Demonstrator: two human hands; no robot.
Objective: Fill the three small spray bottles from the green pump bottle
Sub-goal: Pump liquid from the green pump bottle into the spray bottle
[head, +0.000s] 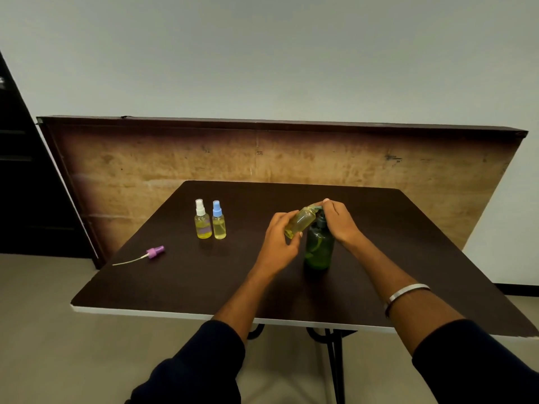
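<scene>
The green pump bottle (318, 249) stands right of the middle of the dark table (204, 275). My left hand (277, 243) holds a small uncapped spray bottle (302, 222) with yellow liquid, tilted, its mouth up against the pump's nozzle. My right hand (339, 221) rests on top of the pump head and hides most of it. Two small capped bottles stand upright at the back left: one with a white cap (202, 219), one with a blue cap (218, 220), both holding yellow liquid. A purple spray cap (154, 253) with its thin tube lies on the table at the left.
A large brown board (175, 158) leans upright against the wall behind the table. A dark cabinet (26, 176) stands at the far left. The table's near white edge (145, 312) runs across below my forearms.
</scene>
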